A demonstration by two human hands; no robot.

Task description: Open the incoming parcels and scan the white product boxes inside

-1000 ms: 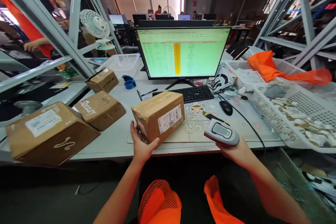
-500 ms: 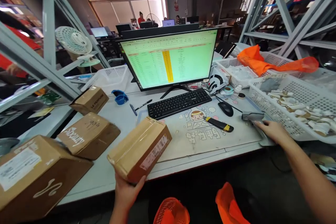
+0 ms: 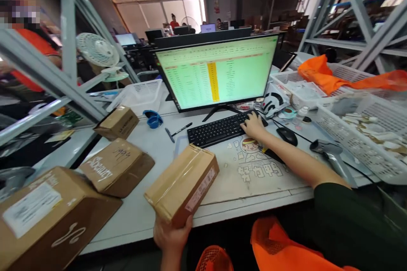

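Note:
A taped cardboard box [image 3: 182,178] with a printed label on its side is gripped at its near end by my left hand [image 3: 173,230], fingers underneath and thumb on the side. It is tilted at the desk's front edge. My right hand [image 3: 253,126] rests on the right end of the black keyboard [image 3: 219,130], fingers spread over the keys. Beneath my right forearm the box cutter [image 3: 271,154] is mostly hidden. The mouse [image 3: 286,135] lies just right of that arm. Farther right, a grey handheld barcode scanner [image 3: 330,152] lies on the desk, untouched.
Several cardboard boxes [image 3: 116,167] stand at the left. A monitor [image 3: 219,74] showing a spreadsheet is behind the keyboard. White plastic baskets [image 3: 337,114] line the right side. Pens [image 3: 178,130], a blue container [image 3: 153,119] and a small fan [image 3: 97,48] are at the left rear.
My right hand has let go of the barcode scanner and moved left onto the keyboard. My left hand still holds the box. The whole view has shifted slightly.

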